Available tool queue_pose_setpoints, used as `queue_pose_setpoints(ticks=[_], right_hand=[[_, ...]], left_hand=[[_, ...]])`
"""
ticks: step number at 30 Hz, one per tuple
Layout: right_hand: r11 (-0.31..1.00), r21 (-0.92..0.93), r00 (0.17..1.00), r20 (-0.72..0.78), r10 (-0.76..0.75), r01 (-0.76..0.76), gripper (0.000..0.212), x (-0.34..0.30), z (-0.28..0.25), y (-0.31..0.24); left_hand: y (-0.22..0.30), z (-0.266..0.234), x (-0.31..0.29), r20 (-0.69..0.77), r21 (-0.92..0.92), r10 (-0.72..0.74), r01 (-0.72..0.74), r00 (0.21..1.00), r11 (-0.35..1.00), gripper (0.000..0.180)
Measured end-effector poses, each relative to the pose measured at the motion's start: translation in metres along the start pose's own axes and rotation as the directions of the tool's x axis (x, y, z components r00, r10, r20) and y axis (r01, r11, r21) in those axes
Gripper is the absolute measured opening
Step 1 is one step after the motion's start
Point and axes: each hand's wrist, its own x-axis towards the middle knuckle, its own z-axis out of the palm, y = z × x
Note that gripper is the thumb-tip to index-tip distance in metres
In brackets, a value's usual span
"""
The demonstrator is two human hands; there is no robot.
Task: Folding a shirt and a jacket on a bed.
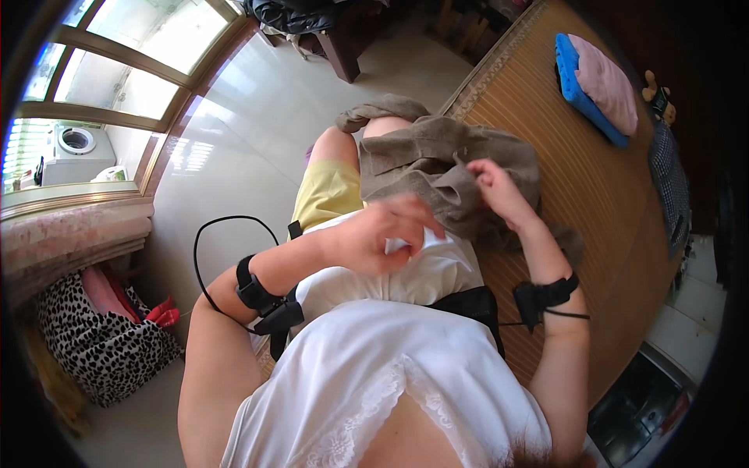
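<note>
As you look down in the head view, your left forearm angles inward across your body and its hand hovers above your lap, fingers curled and blurred, so whether it pinches anything cannot be told. Your right forearm rises from the lower right, wrist bent inward, and that hand is at the right part of the brown cloth, its fingers partly bent; you cannot tell from this angle if they grip the fabric or only hover by it. That one crumpled brown cloth is draped over your thighs and spreads to the right onto the mat. Count two black straps, one on each arm, and one looped black cable beside your left arm. Farther off lie two folded pieces, a pink one on top of a blue one, with one small plush toy and one checked cloth near the edge. You sit by a ribbed tan mat; to your left are a glossy pale floor, a spotted bag, and a white washing machine beyond a framed glass partition.
</note>
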Motion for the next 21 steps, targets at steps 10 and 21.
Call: queue_pose_setpoints(ticks=[10, 21], right_hand=[[0.308, -0.726, 0.703, 0.329, -0.630, 0.615, 0.050, 0.065, 0.049, -0.045], [0.706, -0.647, 0.897, -0.074, -0.435, 0.289, 0.039, 0.042, 0.028, -0.083]], left_hand=[[-0.081, -0.009, -0.051, -0.494, -0.517, -0.847, 0.718, 0.196, 0.467, 0.042], [-0.094, -0.035, -0.004, -0.517, -0.540, -0.703, 0.451, 0.488, 0.711, 0.020]])
